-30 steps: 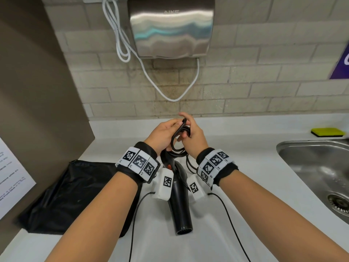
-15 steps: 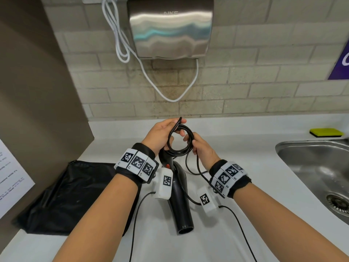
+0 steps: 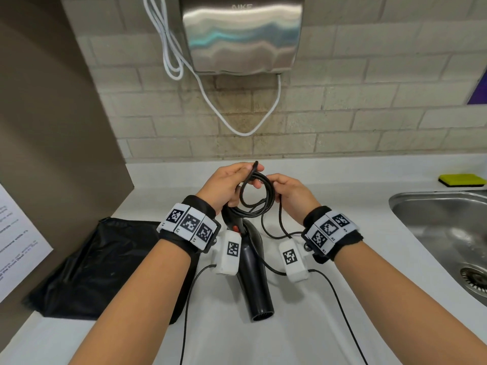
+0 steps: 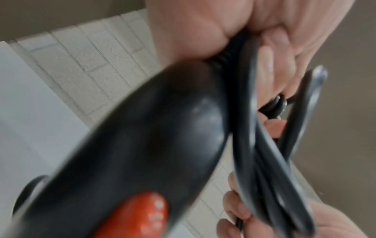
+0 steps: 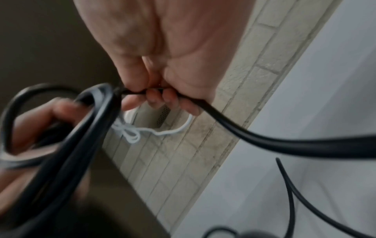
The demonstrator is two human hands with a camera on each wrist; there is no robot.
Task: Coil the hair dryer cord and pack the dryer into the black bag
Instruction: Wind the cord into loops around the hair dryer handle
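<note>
A black hair dryer (image 3: 254, 272) with an orange switch (image 4: 140, 212) hangs nozzle-down over the white counter. My left hand (image 3: 229, 185) grips the coiled loops of its black cord (image 3: 257, 196) together with the handle top (image 4: 162, 128). My right hand (image 3: 288, 192) pinches the cord (image 5: 203, 106) at the right side of the coil and holds it against the loops. The loose remainder of the cord (image 3: 271, 233) trails down toward the counter. The black bag (image 3: 100, 270) lies flat on the counter at the left, partly under my left forearm.
A steel sink (image 3: 448, 233) is set into the counter at the right, with a yellow sponge (image 3: 461, 179) behind it. A steel hand dryer (image 3: 242, 32) with a white cable (image 3: 237, 122) hangs on the tiled wall. A brown partition (image 3: 52, 127) stands at the left.
My right hand drew away down the cord to the right, then came back up to the coil with another loop. The left hand kept its grip on the coil.
</note>
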